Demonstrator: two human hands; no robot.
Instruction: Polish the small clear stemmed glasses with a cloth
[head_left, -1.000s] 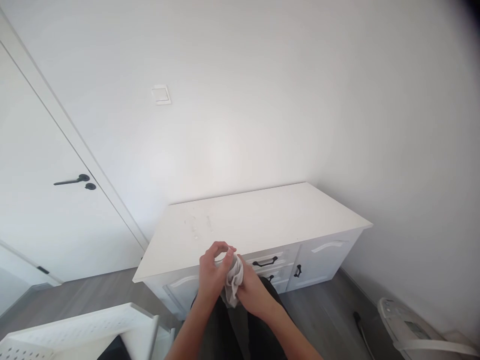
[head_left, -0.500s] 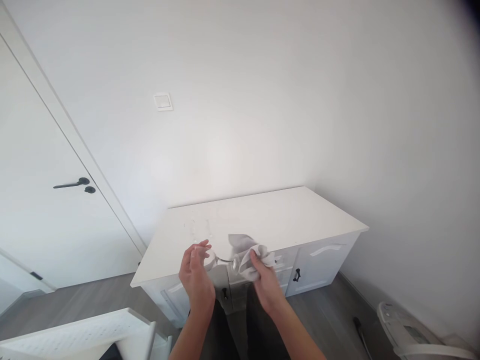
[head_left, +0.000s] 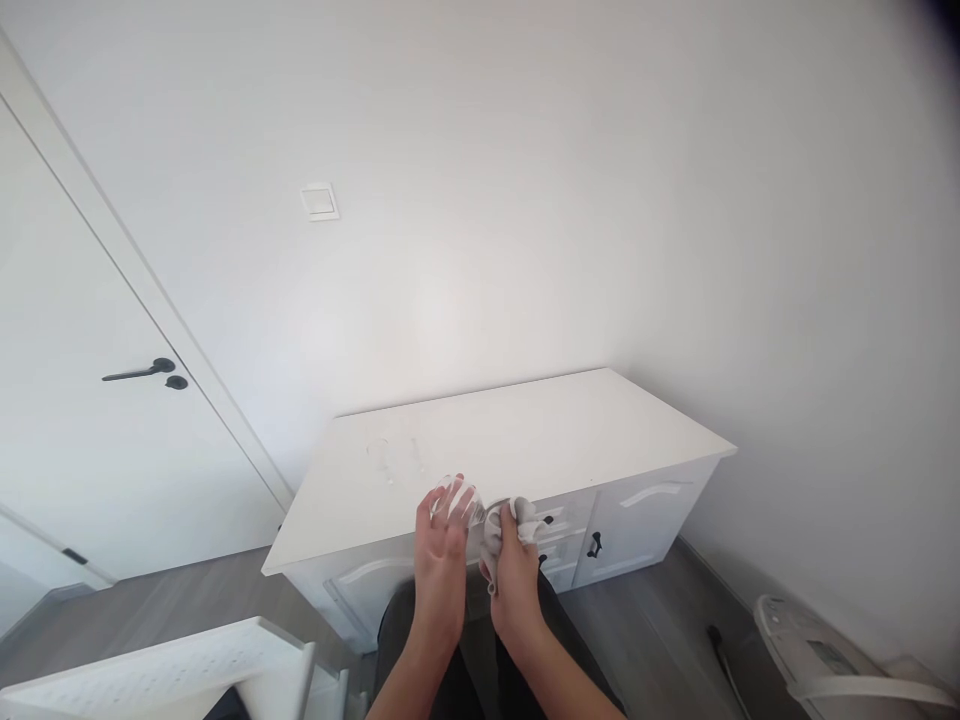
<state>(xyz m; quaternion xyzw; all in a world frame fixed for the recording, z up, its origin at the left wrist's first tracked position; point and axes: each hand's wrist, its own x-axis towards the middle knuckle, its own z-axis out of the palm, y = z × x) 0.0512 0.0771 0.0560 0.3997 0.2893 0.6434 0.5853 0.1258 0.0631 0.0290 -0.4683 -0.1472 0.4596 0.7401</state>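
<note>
My left hand (head_left: 441, 545) is wrapped round a clear drinking glass (head_left: 459, 501), held in front of me above the front edge of a white cabinet (head_left: 525, 440). My right hand (head_left: 516, 565) grips a crumpled grey cloth (head_left: 510, 522) pressed against the right side of the glass. Both hands are close together, fingers curled. What kind of glass it is I cannot make out fully. Faint wet marks or another clear glass show on the cabinet top (head_left: 394, 455).
The low white cabinet has black handles (head_left: 595, 545) on its drawers and doors. A white door with a black lever handle (head_left: 139, 373) stands at the left. A white perforated rack (head_left: 172, 665) is at lower left, a white appliance (head_left: 817, 655) on the floor at lower right.
My hands spread apart half a second ago with the glass lying sideways between them, then came together again; the cloth is now pressed to the glass.
</note>
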